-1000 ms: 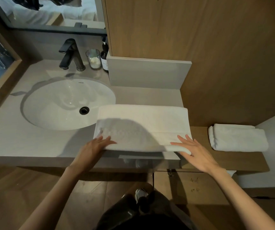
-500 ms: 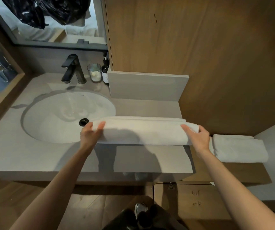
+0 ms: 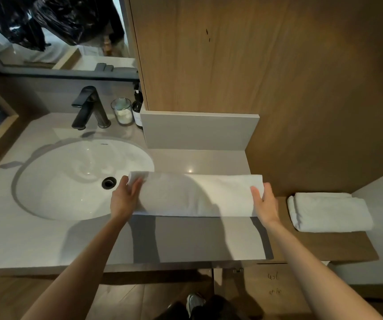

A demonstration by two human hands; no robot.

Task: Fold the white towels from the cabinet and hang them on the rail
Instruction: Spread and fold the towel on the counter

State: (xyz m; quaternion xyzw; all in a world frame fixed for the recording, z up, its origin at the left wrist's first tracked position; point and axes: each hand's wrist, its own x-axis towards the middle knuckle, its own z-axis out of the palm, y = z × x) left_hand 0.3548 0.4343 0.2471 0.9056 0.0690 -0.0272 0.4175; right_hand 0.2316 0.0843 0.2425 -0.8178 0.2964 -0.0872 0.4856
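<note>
Gripping the long white towel [image 3: 197, 195] by both ends with the left hand [image 3: 125, 197] and right hand [image 3: 264, 200], holding it sideways across the bench [image 3: 47, 239], mid frame.

Grey stone countertop [image 3: 197, 239], with a white oval basin [image 3: 65, 181] sunk into its left half and, along the back edge, a black faucet [image 3: 90, 107], a glass jar [image 3: 122, 111] and a dark pump bottle [image 3: 137, 109] standing close together. Bears a long folded white towel [image 3: 197, 195] across the middle, left end reaching over the basin rim. Adjoins a wooden ledge [image 3: 324, 243] at right, carrying a second folded towel [image 3: 329, 212], near the first but not touching it.
</note>
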